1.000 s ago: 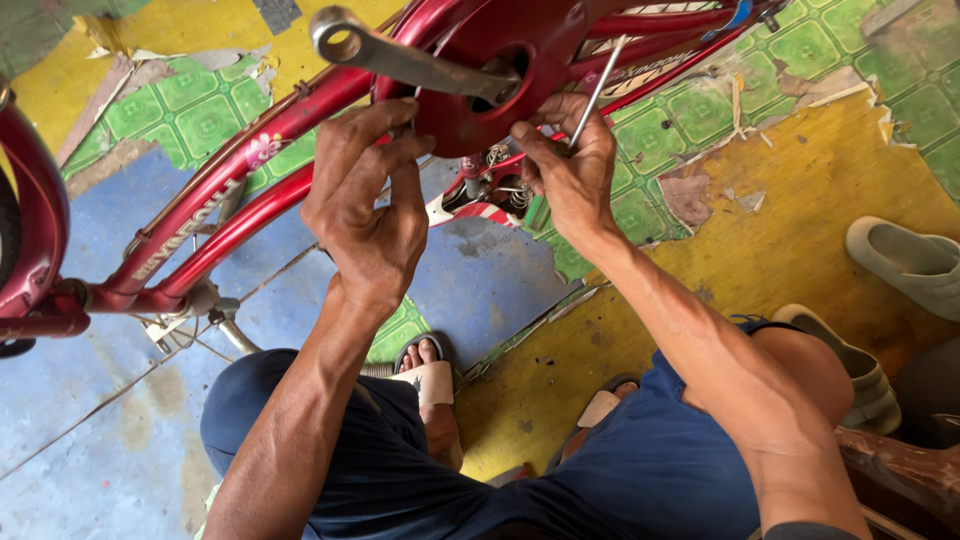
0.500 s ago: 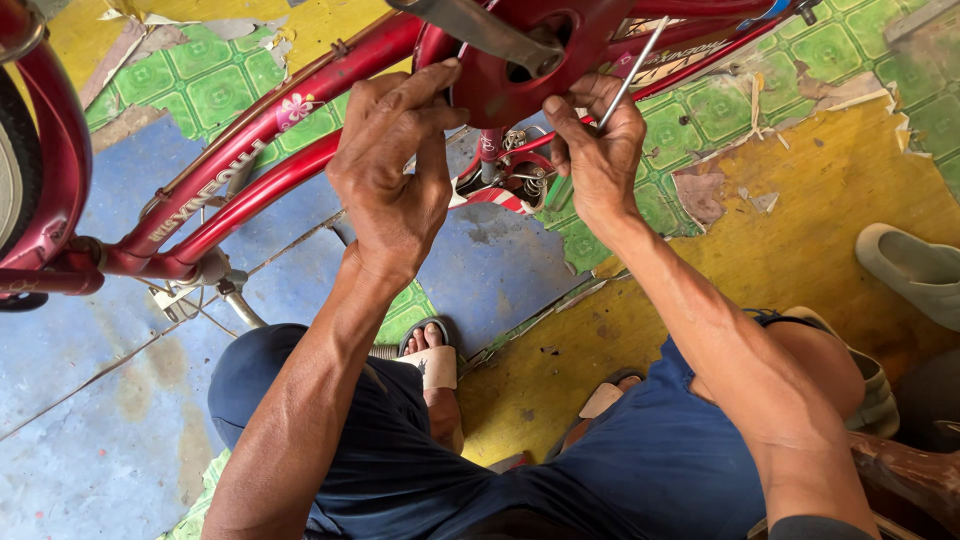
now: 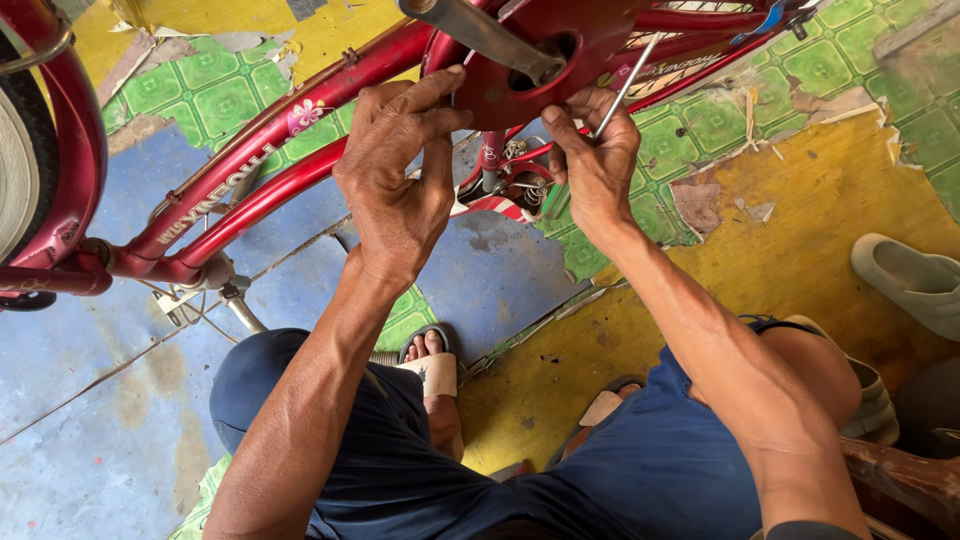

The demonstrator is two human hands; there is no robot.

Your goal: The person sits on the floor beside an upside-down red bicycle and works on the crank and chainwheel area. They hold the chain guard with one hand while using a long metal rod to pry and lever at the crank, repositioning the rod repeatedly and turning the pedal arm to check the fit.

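Since the earlier frames the view has dropped and slid right, so the red bicycle frame (image 3: 250, 170) sits higher and both hands appear lower and more central. In the head view, the left hand (image 3: 400, 190) presses its thumb and fingertips against the edge of the round red chain cover (image 3: 540, 60), fingers curled but not closed around anything. The right hand (image 3: 595, 165) is clamped on a thin metal rod (image 3: 625, 90), pinched between thumb and fingers; the rod's long axis runs diagonally, its free end pointing up and to the right, across the cover's lower edge. A dull grey metal crank arm (image 3: 480, 35) juts from the cover's centre toward the upper left. The frame tubes are glossy red paint, slanting down to the left. Below lies worn floor covering: green patterned squares, torn yellow and scuffed blue patches. A sandalled foot (image 3: 430, 365) rests between the person's knees, and a pale shoe (image 3: 905, 280) lies at the right.
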